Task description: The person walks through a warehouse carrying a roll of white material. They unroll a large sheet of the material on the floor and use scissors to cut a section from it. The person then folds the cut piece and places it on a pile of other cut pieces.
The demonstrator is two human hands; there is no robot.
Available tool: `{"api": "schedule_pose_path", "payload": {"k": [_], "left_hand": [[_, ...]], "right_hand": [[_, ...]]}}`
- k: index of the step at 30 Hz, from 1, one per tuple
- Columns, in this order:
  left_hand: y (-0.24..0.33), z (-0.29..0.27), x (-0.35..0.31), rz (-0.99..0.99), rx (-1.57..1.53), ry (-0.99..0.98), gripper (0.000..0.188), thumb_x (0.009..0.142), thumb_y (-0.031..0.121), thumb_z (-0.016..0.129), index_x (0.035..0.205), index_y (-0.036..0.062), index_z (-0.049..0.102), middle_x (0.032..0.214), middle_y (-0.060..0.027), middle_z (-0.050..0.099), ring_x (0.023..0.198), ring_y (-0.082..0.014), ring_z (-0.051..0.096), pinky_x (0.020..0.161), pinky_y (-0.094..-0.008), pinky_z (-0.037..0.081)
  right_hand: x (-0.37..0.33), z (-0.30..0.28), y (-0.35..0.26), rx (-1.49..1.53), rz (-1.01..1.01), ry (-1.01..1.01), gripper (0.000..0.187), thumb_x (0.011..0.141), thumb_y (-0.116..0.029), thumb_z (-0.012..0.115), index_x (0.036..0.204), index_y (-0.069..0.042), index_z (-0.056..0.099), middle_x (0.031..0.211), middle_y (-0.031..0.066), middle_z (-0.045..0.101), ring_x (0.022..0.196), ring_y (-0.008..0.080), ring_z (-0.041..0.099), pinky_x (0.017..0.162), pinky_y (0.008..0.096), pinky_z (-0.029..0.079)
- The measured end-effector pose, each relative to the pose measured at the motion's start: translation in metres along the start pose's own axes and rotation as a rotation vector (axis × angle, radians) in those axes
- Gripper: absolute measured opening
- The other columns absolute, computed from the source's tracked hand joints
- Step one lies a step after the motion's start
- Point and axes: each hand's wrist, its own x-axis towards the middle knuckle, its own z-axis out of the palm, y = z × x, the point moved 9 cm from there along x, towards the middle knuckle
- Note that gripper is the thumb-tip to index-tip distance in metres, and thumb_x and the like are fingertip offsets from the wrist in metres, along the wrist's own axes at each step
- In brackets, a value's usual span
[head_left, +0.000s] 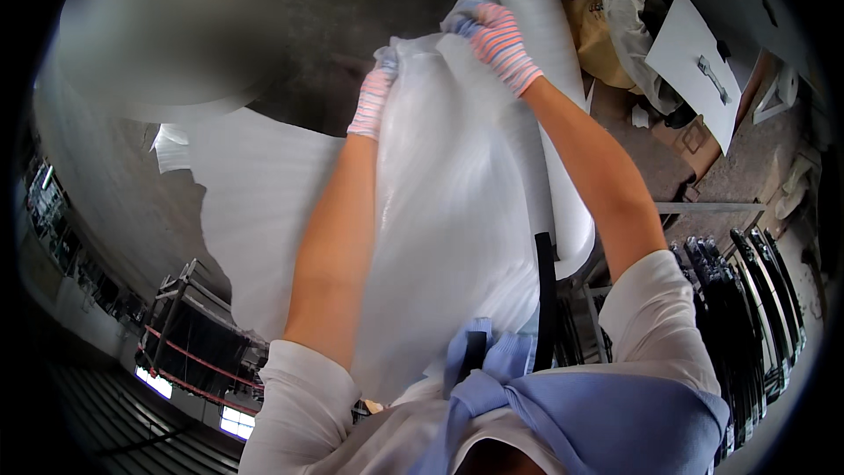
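Observation:
A large white foam sheet (448, 167) hangs in front of me, its upper edge pulled up between my hands. My left hand (374, 98), in a pink-and-white striped glove, is closed on that edge. Farther right and a little higher, my right hand (501, 46), in an orange-and-blue striped glove, grips the same edge with bent fingers. More of the foam spreads to the left beyond my left forearm, with a ragged outer edge. Close by my right wrist stands a thick white foam roll (527, 18). A black strip (546, 299) runs upright beside the sheet's lower right.
At the far right a white board (694, 70) with a grey tool on it leans near a crumpled translucent bag (635, 26). Several dark curved parts (747, 317) hang at the lower right. A metal rack (189, 325) stands at the lower left. A blurred patch hides the upper left.

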Motion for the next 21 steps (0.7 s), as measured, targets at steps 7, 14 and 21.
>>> {"api": "schedule_pose_path", "payload": {"k": [7, 14, 21], "left_hand": [[0.017, 0.028, -0.041, 0.016, 0.297, -0.111, 0.046, 0.081, 0.044, 0.057, 0.106, 0.0055, 0.057, 0.098, 0.0008, 0.058, 0.087, -0.0069, 0.05, 0.078, -0.0259, 0.042], [0.073, 0.03, -0.026, 0.045, 1.628, 0.115, 0.04, 0.081, 0.039, 0.053, 0.115, 0.017, 0.052, 0.108, -0.0081, 0.058, 0.107, -0.0292, 0.05, 0.092, -0.036, 0.039], [0.068, 0.052, -0.009, -0.061, 1.667, -0.139, 0.041, 0.079, 0.038, 0.054, 0.109, 0.0108, 0.053, 0.105, -0.0106, 0.058, 0.096, -0.0297, 0.055, 0.083, -0.0374, 0.043]], "right_hand": [[-0.018, 0.024, 0.011, -0.687, 0.169, -0.585, 0.041, 0.08, -0.022, 0.056, 0.12, -0.019, 0.047, 0.112, 0.0098, 0.055, 0.095, 0.0236, 0.055, 0.079, 0.0366, 0.045], [-0.002, 0.065, 0.008, -1.029, -0.326, -0.597, 0.021, 0.079, -0.022, 0.055, 0.097, -0.013, 0.06, 0.116, 0.0063, 0.051, 0.118, 0.0248, 0.039, 0.104, 0.0422, 0.022], [-0.003, 0.071, 0.006, -0.808, -0.065, -0.641, 0.018, 0.077, -0.011, 0.051, 0.09, -0.014, 0.063, 0.086, 0.0056, 0.062, 0.09, 0.0265, 0.057, 0.091, 0.0382, 0.037]]}}
